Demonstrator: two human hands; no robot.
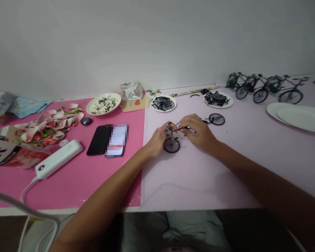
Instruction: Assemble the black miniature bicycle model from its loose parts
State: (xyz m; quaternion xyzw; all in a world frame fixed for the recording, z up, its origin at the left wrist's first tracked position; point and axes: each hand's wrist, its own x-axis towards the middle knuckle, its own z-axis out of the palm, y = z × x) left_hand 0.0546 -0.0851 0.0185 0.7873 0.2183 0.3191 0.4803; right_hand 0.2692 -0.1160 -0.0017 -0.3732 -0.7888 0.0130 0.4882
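My left hand (160,137) is closed on a small grey piece (169,131) of a model bicycle, with a black spoked wheel (171,145) just under it. Touching the grey piece is a thin dark rod-like bicycle part (183,129), pinched by my right hand (195,127). Fingers cover much of both parts, so how they join is hidden. Beyond my right hand, another black wheel (216,119) lies on the pale tabletop with a short black piece attached. Further right stand several assembled dark green model bicycles (267,87).
White plates hold black wheels (163,103) and black bicycle parts (217,99). Stacked white plates (301,117) lie at right. On the pink cover (94,182) are two phones (117,140), a white power bank (59,159), a bowl (103,104) and artificial petals (54,126).
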